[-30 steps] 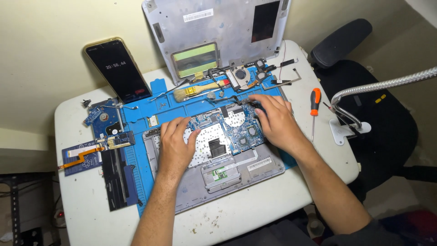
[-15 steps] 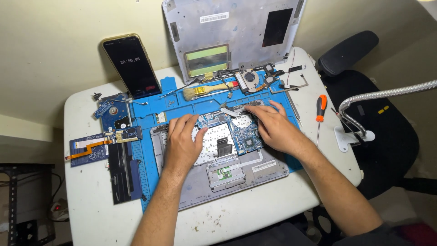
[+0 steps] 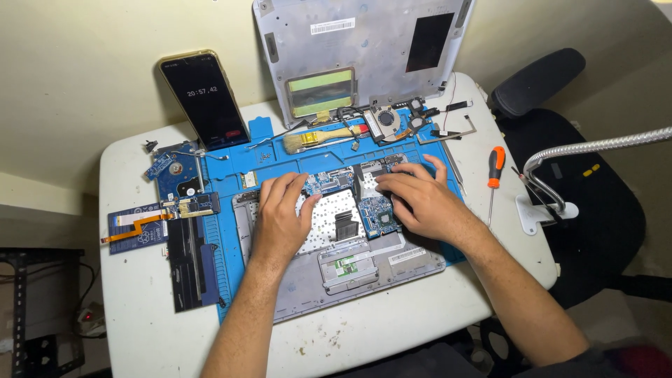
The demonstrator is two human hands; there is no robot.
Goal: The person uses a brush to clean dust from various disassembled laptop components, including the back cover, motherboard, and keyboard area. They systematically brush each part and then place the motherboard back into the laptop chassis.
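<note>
Laptop base (image 3: 364, 269) stripped, fan (image 3: 386, 117) out; my left hand (image 3: 280, 213) and right hand (image 3: 420, 199), fingers spread, press the board (image 3: 329, 183), still seated.

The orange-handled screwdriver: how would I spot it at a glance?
Start at the blue work mat on the white table and go past its right edge, just beyond the right hand. The screwdriver lies alone on the bare tabletop, handle away from the person. Its bright orange and black grip is the only orange tool there.
</note>
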